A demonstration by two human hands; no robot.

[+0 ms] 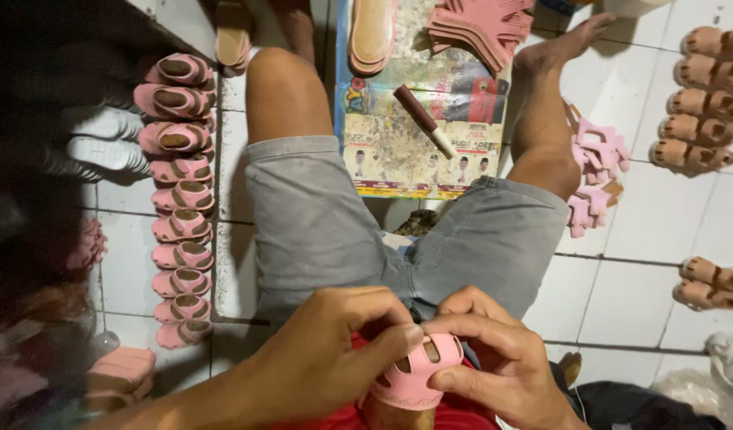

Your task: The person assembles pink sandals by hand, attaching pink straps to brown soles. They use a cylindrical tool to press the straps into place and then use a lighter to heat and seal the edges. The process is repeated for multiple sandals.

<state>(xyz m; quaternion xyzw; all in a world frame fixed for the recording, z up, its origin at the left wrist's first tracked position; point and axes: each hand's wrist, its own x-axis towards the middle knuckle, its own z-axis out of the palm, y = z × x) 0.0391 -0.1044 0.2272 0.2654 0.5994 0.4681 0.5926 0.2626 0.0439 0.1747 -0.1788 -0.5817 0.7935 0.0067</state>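
Observation:
In the head view I sit on a white tiled floor in grey shorts, knees spread. Both hands grip a small pink sandal upper (414, 374) fitted over a tan shoe form, close to my lap. My left hand (335, 358) pinches its top edge with thumb and forefinger. My right hand (494, 358) curls over the strap on the other side, fingers pressing down.
A column of finished pink small sandals (179, 199) runs down the left. Brownish sandals (701, 103) lie at the right. Loose pink straps (593, 171) rest by my right knee. A printed sheet (422, 151) between my legs holds a dark brush (424, 119), soles and pink pieces.

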